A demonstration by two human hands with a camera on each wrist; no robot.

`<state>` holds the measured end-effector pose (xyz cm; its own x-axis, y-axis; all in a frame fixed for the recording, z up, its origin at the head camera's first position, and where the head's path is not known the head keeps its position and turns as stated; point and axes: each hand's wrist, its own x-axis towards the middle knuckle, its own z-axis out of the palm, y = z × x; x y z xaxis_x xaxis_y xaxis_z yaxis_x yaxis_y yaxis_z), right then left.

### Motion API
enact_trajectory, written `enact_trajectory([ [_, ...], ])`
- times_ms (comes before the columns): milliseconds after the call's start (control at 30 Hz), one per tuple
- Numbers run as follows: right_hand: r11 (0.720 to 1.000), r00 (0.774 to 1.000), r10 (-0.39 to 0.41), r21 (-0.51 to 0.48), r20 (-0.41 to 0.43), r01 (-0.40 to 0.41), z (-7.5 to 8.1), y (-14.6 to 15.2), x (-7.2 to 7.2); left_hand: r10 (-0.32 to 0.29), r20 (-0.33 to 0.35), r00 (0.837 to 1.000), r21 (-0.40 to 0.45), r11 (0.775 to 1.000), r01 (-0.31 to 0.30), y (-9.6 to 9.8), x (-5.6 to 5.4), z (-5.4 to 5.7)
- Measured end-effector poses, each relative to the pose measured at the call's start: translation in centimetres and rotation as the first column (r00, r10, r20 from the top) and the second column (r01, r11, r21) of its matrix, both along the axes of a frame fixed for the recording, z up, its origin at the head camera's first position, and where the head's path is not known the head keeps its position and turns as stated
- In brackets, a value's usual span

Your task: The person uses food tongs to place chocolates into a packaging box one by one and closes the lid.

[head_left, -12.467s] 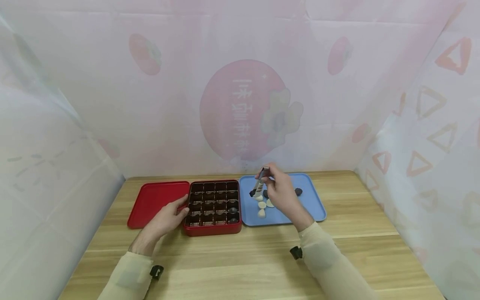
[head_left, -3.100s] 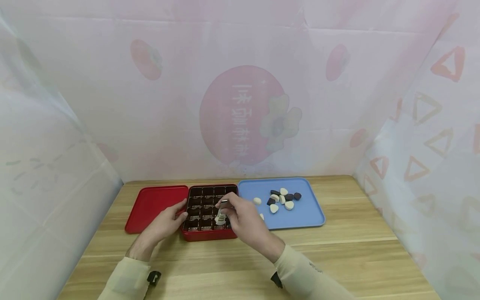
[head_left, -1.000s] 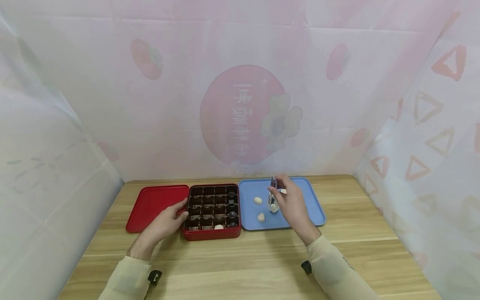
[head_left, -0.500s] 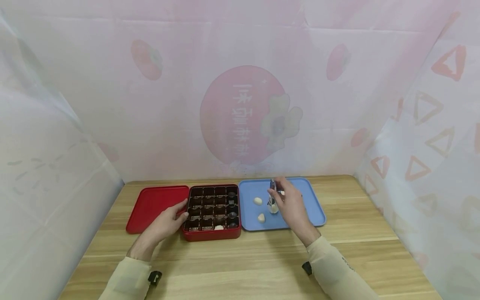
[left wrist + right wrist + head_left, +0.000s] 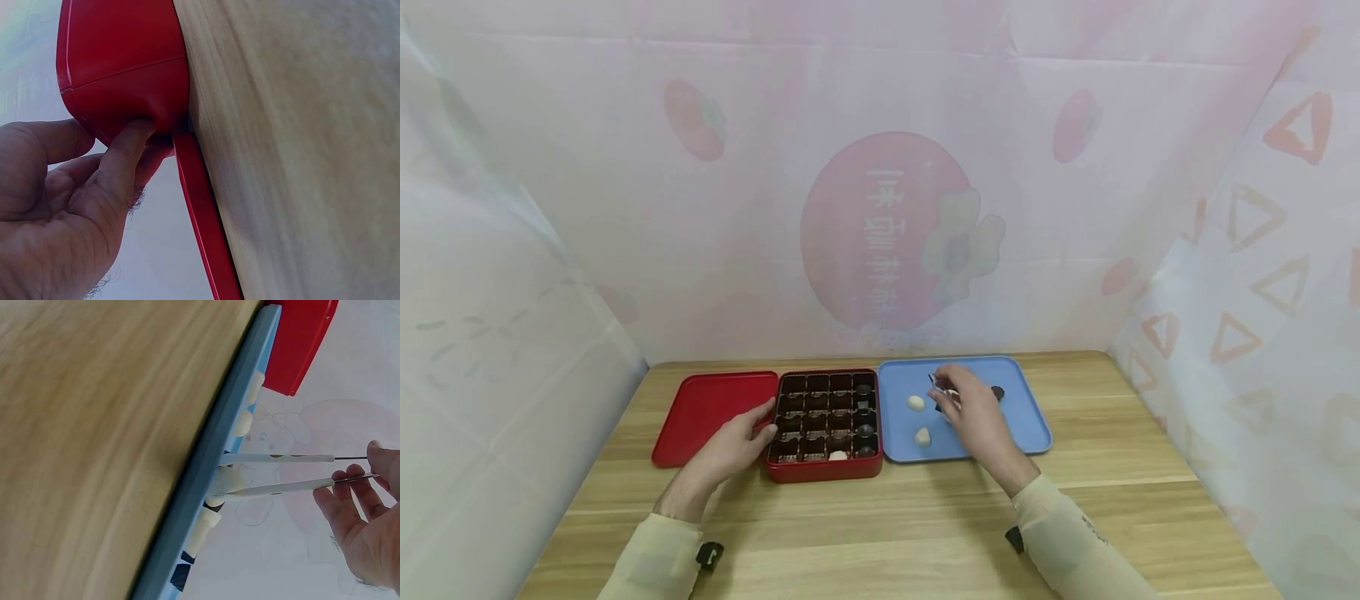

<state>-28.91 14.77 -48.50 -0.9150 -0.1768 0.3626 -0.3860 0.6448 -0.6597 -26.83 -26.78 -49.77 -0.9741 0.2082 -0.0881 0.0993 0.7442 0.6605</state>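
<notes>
My right hand (image 5: 976, 415) is over the blue tray (image 5: 1030, 417), holding tongs (image 5: 294, 486) by their thin metal end. In the right wrist view, the two white arms of the tongs stand apart on either side of a white chocolate (image 5: 227, 479). Two other white chocolates (image 5: 916, 402) lie to the left, and a dark chocolate (image 5: 997, 392) shows past my knuckles. My left hand (image 5: 737, 440) rests against the left side of the red box (image 5: 823, 472); its thumb and fingertips touch the wall. Dark chocolates (image 5: 865, 431) line the box's right column, and one white chocolate (image 5: 837, 456) sits in the front row.
A red lid (image 5: 711, 417) lies flat just left of the box, partly behind my left hand. The blue tray stands close against the box's right side. All of it is on a wooden table (image 5: 865, 542) with printed cloth walls (image 5: 760, 250) at the back and sides.
The box's right column has filled with dark chocolates, and a white one has appeared in its front row. My right hand has returned from box to tray, then lowered slightly, tilting the tongs.
</notes>
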Motion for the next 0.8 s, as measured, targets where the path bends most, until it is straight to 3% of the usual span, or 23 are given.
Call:
enact_trajectory([
  [500, 0.995, 0.996, -0.079, -0.066, -0.034, 0.076, -0.5, 1.4, -1.1, -0.002, 0.012, 1.000, 0.008, 1.000, 0.001, 0.0, 0.1, 0.1],
  [800, 0.986, 0.994, -0.007, -0.169, -0.110, -0.012, 1.3, -1.0, 0.2, 0.000, 0.009, 1.000, 0.004, 1.000, 0.000, 0.0, 0.1, 0.1],
])
